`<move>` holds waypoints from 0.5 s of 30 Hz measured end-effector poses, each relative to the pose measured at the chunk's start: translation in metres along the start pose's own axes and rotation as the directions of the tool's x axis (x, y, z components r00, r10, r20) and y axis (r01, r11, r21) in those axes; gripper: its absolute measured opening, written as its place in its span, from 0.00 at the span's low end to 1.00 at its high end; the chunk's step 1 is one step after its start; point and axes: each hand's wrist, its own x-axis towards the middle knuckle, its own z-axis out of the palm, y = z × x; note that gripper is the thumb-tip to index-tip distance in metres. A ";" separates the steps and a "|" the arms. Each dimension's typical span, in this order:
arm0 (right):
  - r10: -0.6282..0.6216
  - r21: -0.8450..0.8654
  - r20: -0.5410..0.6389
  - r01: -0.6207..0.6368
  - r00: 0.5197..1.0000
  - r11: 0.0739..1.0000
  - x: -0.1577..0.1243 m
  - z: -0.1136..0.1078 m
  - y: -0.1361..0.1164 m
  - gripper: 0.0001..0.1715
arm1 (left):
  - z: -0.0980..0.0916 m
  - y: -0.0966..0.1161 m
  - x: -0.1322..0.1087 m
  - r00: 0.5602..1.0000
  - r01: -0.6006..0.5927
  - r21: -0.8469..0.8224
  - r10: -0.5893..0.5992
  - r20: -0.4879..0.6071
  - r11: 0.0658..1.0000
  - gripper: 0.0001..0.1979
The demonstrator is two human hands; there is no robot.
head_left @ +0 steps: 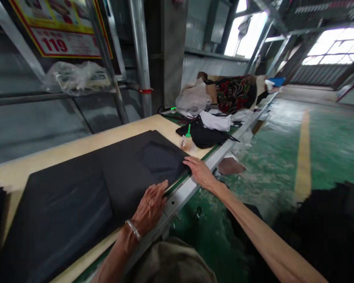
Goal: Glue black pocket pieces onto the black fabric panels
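Note:
A large flat black sheet, perhaps fabric, lies on the pale tabletop. Two darker smooth areas show on it, one near the far corner and one at the near left; I cannot tell if they are separate pieces. My left hand, with a silver bracelet at the wrist, rests flat on the sheet's near edge, fingers extended. At the far right corner, my right hand lays its outstretched fingers on the sheet. Just beyond them stands a small clear bottle with a green nozzle.
Black cloth and a folded white cloth lie farther along the table, before a plastic bag and patterned fabric. A metal rail edges the table. Dark material is heaped on the green floor at right.

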 end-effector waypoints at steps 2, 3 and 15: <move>0.000 -0.054 0.057 0.003 0.998 0.999 -0.005 0.005 0.011 0.29 | 0.001 -0.001 0.000 1.000 0.000 -0.003 0.000 -0.009 1.000 0.26; -0.001 -0.068 0.070 0.006 0.998 0.998 -0.008 0.008 0.014 0.29 | 0.001 -0.001 0.000 1.000 -0.004 -0.001 0.004 -0.014 1.000 0.26; -0.011 -0.128 0.028 0.014 1.000 0.992 -0.025 0.013 0.012 0.26 | -0.002 0.000 -0.001 0.997 -0.024 0.001 0.024 -0.079 1.000 0.23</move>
